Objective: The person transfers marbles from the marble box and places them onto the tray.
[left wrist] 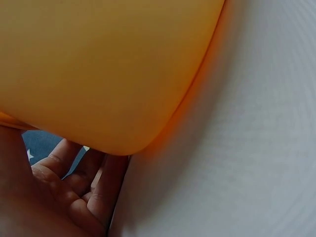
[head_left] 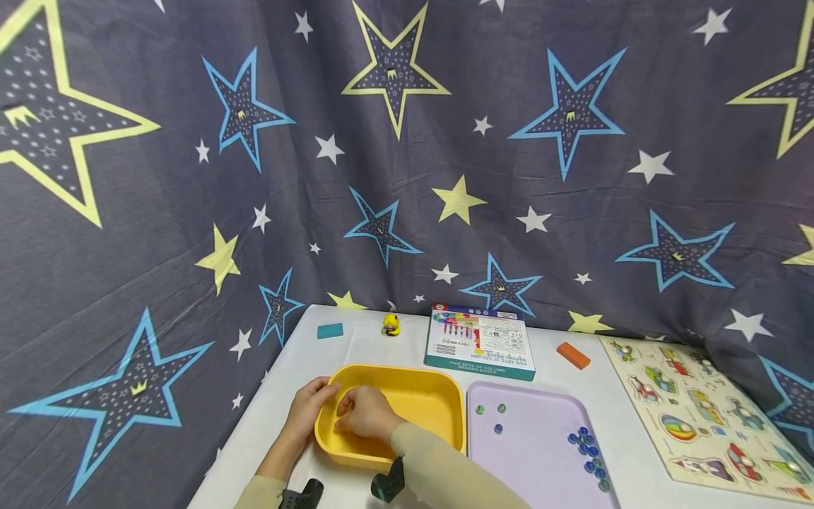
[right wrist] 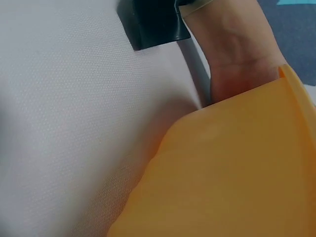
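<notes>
A yellow plastic bin (head_left: 439,385) with rounded corners sits on the white table. My left hand (head_left: 311,403) holds its left rim, the thumb at the edge and the fingers along the outer wall, as the left wrist view also shows below the bin's wall (left wrist: 113,74). Inside the bin, toward its left end, my right hand (head_left: 369,413) reaches down with bent fingers; I cannot tell whether they pinch anything. The bin's outer wall (right wrist: 237,163) hides the right fingers in the right wrist view.
Right of the bin lies a lavender tray (head_left: 528,452) with green and blue marbles (head_left: 584,440). Behind stand a beaded-boxes carton (head_left: 480,343), a teal block (head_left: 330,331), a small yellow figure (head_left: 391,325) and an orange block (head_left: 573,355). A picture puzzle board (head_left: 706,445) lies far right.
</notes>
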`<state>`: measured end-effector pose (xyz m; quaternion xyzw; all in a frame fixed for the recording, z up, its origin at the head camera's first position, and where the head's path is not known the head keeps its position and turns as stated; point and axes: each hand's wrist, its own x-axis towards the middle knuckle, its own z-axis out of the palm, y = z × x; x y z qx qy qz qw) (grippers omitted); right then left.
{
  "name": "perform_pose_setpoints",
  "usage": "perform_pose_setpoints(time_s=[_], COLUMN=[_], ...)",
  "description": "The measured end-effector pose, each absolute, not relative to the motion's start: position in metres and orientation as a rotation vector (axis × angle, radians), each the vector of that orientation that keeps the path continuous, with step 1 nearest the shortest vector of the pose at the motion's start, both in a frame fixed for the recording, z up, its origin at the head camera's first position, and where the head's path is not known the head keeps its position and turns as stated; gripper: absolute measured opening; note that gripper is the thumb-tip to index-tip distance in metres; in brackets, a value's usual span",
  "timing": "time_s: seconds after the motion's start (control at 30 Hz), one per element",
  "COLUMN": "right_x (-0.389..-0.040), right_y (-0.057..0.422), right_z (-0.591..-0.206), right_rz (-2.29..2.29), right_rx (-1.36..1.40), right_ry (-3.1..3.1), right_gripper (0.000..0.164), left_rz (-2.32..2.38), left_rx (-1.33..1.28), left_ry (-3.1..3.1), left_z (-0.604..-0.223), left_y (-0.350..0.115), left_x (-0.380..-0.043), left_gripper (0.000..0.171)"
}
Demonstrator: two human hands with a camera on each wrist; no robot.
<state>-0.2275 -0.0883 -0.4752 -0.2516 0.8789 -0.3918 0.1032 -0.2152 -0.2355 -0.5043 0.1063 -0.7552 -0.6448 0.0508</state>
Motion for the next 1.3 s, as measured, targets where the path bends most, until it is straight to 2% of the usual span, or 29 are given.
perform_pose_setpoints(time_s=[0.5, 1.03, 1.3], right_x=[-0.2243, -0.2233, -0.2254], right_y=[-0.0896, -0.0944, -0.0919], right_z=[-0.4786, -0.4754, -0.4753], right_rz=[-1.221, -1.080, -1.210], right_rx=[-0.630, -0.725, -0.685], right_ry=[2.664, 2.761, 2.640], right_gripper=[0.021, 0.015, 0.012], left_rz=[-1.949, -1.954, -1.965], left_rx=[0.322, 0.323, 0.321], left_ry=[-2.308, -2.297, -2.297], left_z=[-0.5045, -0.5038, -0.5017], left_y=[-0.2346, -0.2358, -0.2350], left_x=[-0.2154, -0.2154, -0.2140], left_gripper=[0.038, 0.035, 0.035])
